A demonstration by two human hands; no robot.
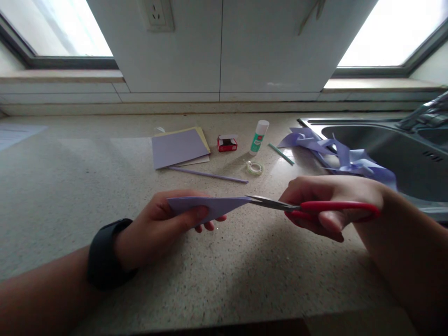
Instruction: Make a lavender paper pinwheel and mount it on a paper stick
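Observation:
Folded purple paper (213,205) is pinched between the thumb and fingers of my left hand (175,219), above the counter. Its narrow corner points right. My right hand (325,200) grips a pair of scissors (338,205) by their red handles, with the thumb through one loop. The metal blades point left, and their tips meet the paper's right corner. Whether the tips are on both sides of the paper I cannot tell. A thin purple paper strip or stick (210,175) lies on the counter just beyond my left hand.
Behind my hands lie a stack of coloured paper (180,149), a small red box (227,143), a roll of clear tape (255,168) and a green stick (281,154). A glue stick (259,137) stands upright. Purple paper pinwheels (336,151) rest by the sink (413,163) at right.

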